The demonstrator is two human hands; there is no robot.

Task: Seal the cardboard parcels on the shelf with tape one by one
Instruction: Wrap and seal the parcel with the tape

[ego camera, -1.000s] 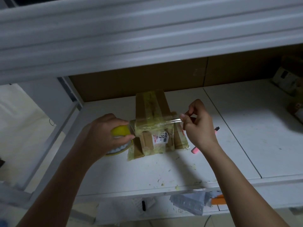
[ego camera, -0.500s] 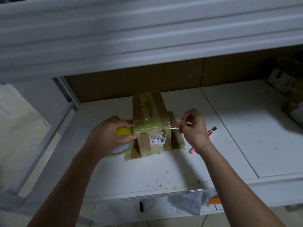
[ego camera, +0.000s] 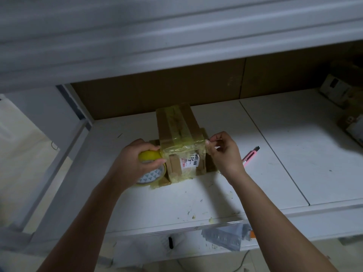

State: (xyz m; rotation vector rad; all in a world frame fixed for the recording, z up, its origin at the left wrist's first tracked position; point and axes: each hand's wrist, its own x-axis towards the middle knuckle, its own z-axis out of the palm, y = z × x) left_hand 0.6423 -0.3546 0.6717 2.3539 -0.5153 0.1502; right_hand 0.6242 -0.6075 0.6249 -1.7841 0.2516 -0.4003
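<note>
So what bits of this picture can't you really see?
Head view:
- Small print on the white label of the brown cardboard parcel: too small, under glossy tape.
- Most of the yellow tape roll: covered by the left hand.
- Boxes at the right edge: dark, cut off.
- Tape end: hidden in the right hand's pinch.

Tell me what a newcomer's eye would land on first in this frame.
The taped cardboard parcel at the middle of the white shelf, with a strip of tape stretched across its front. The left hand grips a yellow tape roll against its left side; the right hand pinches the tape end at its right.
</note>
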